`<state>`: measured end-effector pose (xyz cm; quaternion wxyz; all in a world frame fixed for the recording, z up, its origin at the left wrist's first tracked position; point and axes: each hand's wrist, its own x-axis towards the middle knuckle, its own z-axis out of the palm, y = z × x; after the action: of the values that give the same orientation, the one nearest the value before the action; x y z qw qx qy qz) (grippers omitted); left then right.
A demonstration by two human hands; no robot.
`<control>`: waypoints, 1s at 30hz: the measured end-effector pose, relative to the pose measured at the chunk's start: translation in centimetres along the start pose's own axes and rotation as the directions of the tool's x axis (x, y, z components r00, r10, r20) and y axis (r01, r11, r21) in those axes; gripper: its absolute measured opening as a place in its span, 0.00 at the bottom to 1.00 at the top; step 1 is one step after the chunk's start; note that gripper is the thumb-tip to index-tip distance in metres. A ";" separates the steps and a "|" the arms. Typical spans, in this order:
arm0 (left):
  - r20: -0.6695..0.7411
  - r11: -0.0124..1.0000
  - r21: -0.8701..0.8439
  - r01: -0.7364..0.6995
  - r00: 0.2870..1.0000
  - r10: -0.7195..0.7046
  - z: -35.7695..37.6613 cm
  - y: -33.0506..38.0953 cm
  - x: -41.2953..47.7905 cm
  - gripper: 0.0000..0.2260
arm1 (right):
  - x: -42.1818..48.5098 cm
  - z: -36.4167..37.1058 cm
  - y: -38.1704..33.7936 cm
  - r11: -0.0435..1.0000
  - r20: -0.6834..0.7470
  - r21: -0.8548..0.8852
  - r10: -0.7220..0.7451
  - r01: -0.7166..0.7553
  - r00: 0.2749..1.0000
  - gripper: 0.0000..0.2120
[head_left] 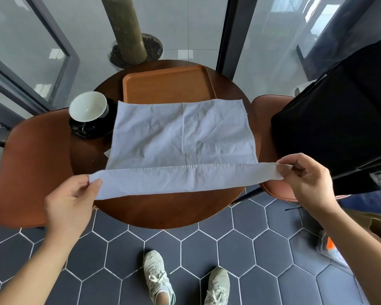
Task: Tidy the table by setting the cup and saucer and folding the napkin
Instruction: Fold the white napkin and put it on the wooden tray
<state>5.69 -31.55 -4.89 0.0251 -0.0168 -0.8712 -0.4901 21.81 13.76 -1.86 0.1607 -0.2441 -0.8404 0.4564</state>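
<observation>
A pale blue napkin (180,133) lies spread over the round dark wooden table (163,212), its near edge lifted and turned over into a band. My left hand (72,203) pinches the band's left corner. My right hand (306,179) pinches its right corner, beyond the table's right edge. A white cup (87,108) stands on a black saucer (86,129) at the table's left, just left of the napkin.
An orange-brown tray (165,84) sits at the table's far side, partly under the napkin. Brown chairs stand left (29,168) and right (266,108); a black bag (339,128) rests on the right one. Glass walls and a potted trunk stand behind. My shoes show below on hexagon tiles.
</observation>
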 end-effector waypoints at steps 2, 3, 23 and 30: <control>-0.003 1.000 -0.009 0.005 1.000 -0.005 -0.1 -0.1 -0.1 0.10 | 0.0 -0.2 0.1 1.000 0.001 -0.027 -0.002 0.002 1.000 0.13; -0.006 1.000 -0.008 0.009 1.000 -0.009 -0.1 0.0 -0.1 0.07 | 0.0 -0.2 0.2 0.999 0.003 -0.032 0.000 0.000 1.000 0.13; -0.070 0.993 0.044 0.107 0.992 -0.104 0.6 2.9 1.0 0.17 | 3.8 0.0 -1.1 0.998 0.066 -0.064 -0.018 0.023 0.998 0.13; -0.093 0.997 -0.004 0.080 0.992 -0.080 3.2 2.1 5.3 0.14 | 8.1 2.4 -1.9 0.994 0.033 -0.108 0.021 -0.018 0.999 0.09</control>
<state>0.48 -27.70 -4.45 0.0458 0.0408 -0.8690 -0.4909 13.42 15.71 -1.19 0.1288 -0.2528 -0.8639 0.4161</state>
